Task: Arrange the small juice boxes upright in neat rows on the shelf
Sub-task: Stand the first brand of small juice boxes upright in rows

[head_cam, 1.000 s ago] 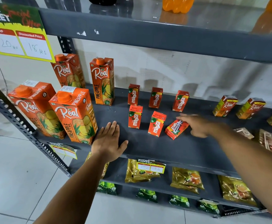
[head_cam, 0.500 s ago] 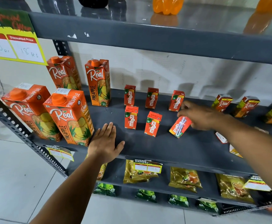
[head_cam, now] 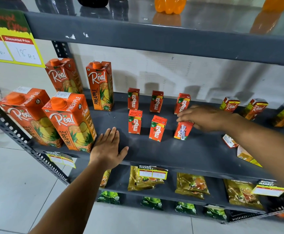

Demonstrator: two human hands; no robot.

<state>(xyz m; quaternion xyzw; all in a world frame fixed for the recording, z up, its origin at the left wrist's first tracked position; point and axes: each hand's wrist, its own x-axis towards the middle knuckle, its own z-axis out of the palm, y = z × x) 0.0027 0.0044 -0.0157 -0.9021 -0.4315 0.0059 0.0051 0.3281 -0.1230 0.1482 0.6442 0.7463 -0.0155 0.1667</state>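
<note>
Head view: a grey metal shelf point(head_cam: 180, 154) stands against a pale wall, over a light tiled floor point(head_cam: 14, 186).
Surface: dark, flat and matt; the front lip runs from lower left to right, with a slotted upright post point(head_cam: 11, 130) at the left corner.
Right hand point(head_cam: 203, 118): fingers curled down over the top of a small red juice box point(head_cam: 183, 130), gripping it from above; the box stands nearly upright, leaning slightly, its base on the shelf.
Long axis of the held box: vertical, top towards the palm, the face with the straw turned to the camera.
Just left of the grip: two upright Maaza boxes point(head_cam: 157, 128) form the front row with it, labels facing out.
Behind the grip: a back row of three Maaza boxes point(head_cam: 156, 101), upright; the rightmost one is just past the fingertips.
Right of the grip: small Real boxes point(head_cam: 229, 104) stand at the back; two boxes lying flat point(head_cam: 229, 141) sit near the forearm by the front edge.
Left hand point(head_cam: 108, 147): flat, fingers spread, palm down on the shelf's front edge, holding nothing, touching the nearest of the tall pineapple cartons point(head_cam: 70, 122).
Open room: bare shelf between the left hand and the front row, and in front of the held box.
Above: the next shelf's edge point(head_cam: 154, 39) overhangs the back row.
</note>
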